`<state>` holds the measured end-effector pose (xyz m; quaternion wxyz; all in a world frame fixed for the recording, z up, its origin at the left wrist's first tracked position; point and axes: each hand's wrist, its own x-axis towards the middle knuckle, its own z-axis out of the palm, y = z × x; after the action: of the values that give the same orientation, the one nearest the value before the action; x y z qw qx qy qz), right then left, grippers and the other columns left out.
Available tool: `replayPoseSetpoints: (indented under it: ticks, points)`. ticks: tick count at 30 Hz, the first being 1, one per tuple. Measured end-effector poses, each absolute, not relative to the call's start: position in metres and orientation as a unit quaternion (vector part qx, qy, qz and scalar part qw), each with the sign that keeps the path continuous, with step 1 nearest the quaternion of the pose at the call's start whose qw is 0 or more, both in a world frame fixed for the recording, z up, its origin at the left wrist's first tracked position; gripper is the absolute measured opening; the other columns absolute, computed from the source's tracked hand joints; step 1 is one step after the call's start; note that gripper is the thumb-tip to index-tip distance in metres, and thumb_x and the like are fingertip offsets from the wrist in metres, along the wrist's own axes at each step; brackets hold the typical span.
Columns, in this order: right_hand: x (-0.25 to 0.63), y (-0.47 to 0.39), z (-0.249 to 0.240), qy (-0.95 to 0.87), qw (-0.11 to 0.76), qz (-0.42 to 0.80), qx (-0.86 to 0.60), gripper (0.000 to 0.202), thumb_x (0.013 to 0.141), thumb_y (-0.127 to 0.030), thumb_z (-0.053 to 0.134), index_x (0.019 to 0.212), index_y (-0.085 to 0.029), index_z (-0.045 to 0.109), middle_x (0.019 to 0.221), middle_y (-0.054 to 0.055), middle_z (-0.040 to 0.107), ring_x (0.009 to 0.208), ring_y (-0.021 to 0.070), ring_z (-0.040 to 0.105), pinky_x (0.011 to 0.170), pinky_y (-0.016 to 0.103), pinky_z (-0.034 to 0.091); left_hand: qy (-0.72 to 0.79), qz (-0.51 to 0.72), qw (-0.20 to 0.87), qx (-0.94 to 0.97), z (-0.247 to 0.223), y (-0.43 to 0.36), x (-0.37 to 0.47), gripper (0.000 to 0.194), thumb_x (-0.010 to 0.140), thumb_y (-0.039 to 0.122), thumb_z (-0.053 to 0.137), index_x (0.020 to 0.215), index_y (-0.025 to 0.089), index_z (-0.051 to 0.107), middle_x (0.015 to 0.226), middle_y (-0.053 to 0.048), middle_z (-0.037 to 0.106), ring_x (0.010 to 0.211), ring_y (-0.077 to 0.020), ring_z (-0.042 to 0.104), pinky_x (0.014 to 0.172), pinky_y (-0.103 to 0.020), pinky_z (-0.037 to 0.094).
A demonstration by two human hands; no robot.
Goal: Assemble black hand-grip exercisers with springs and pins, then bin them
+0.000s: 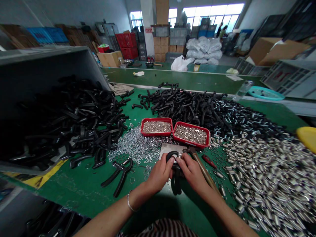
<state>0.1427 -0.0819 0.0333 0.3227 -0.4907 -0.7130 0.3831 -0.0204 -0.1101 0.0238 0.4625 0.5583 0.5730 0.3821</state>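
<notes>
So, looks like fitting a small metal bit (179, 154) to a black clamp (176, 184), lower centre of the frame, between both hands. Pinching its curved top with the left hand (160, 171), nearly closed; gripping the other side with the right hand (192, 168), also nearly closed. Probably calls for steady lining-up next.
</notes>
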Motion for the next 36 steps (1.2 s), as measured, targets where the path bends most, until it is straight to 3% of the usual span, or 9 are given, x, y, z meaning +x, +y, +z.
replayPoseSetpoints:
  ticks: [5,11,15,19,22,27,31,36]
  points:
    - [0.156,-0.091,0.045,-0.723,0.272,0.463,-0.434,0.027,0.099,-0.041,0.043,0.091,-0.021,0.059,0.087,0.004,0.068,0.08,0.0187,0.062,0.076,0.03,0.05,0.595,0.26,0.327,0.687,0.036,-0.118,-0.029,0.041,0.093,0.061,0.048,0.102,0.021,0.055,0.069,-0.006,0.063,0.066,-0.0266,0.064,0.065,-0.032,0.043]
    - [0.16,-0.099,0.032,-0.721,0.243,0.498,-0.416,0.034,0.102,-0.044,0.04,0.104,-0.02,0.064,0.098,0.005,0.072,0.089,0.0192,0.066,0.08,0.03,0.051,0.543,0.176,0.335,0.749,0.03,-0.112,-0.032,0.051,0.085,0.068,0.056,0.1,0.019,0.055,0.075,-0.01,0.065,0.071,-0.03,0.066,0.063,-0.031,0.043]
    - [0.168,-0.062,0.027,-0.764,0.191,0.376,-0.488,0.032,0.099,-0.045,0.047,0.096,-0.018,0.066,0.082,0.006,0.071,0.075,0.0206,0.065,0.069,0.03,0.049,0.53,0.194,0.337,0.753,0.022,-0.079,-0.036,0.046,0.084,0.064,0.059,0.102,0.022,0.06,0.082,-0.01,0.067,0.074,-0.0286,0.066,0.064,-0.032,0.046]
    - [0.199,0.0,0.031,-0.809,0.197,0.143,-0.535,0.021,0.096,-0.032,0.056,0.099,-0.019,0.071,0.099,0.011,0.07,0.099,0.0258,0.061,0.087,0.037,0.046,0.545,0.131,0.236,0.793,0.031,-0.031,-0.041,0.029,0.083,0.051,0.067,0.079,0.023,0.065,0.074,-0.007,0.066,0.075,-0.0274,0.067,0.072,-0.033,0.05]
    - [0.213,0.039,0.034,-0.821,0.165,0.027,-0.546,0.022,0.095,-0.03,0.056,0.092,-0.019,0.075,0.098,0.013,0.067,0.104,0.029,0.055,0.089,0.039,0.045,0.533,0.087,0.141,0.83,0.046,0.009,-0.031,0.017,0.089,0.035,0.062,0.083,0.02,0.068,0.086,-0.01,0.069,0.086,-0.0268,0.068,0.08,-0.034,0.051]
    - [0.194,0.073,0.026,-0.838,0.102,-0.006,-0.536,0.015,0.09,-0.027,0.063,0.092,-0.015,0.073,0.099,0.018,0.066,0.1,0.0312,0.054,0.079,0.039,0.047,0.52,0.078,0.099,0.845,0.051,0.07,0.015,0.02,0.092,0.014,0.052,0.097,0.014,0.072,0.103,-0.017,0.07,0.098,-0.0286,0.068,0.088,-0.038,0.051]
    - [0.182,0.077,0.016,-0.846,0.105,-0.001,-0.523,0.017,0.093,-0.018,0.055,0.101,-0.016,0.069,0.104,0.017,0.066,0.103,0.0295,0.054,0.078,0.036,0.046,0.535,0.072,0.105,0.836,0.037,0.088,0.032,0.017,0.09,0.01,0.055,0.091,0.011,0.072,0.094,-0.019,0.072,0.095,-0.0302,0.07,0.09,-0.04,0.05]
    - [0.182,0.074,0.007,-0.843,0.126,0.009,-0.523,0.018,0.096,-0.017,0.048,0.096,-0.016,0.066,0.102,0.016,0.067,0.103,0.0285,0.054,0.083,0.036,0.045,0.544,0.097,0.1,0.827,0.025,0.082,0.023,0.024,0.093,0.009,0.047,0.097,0.009,0.07,0.104,-0.021,0.071,0.102,-0.031,0.067,0.096,-0.045,0.046]
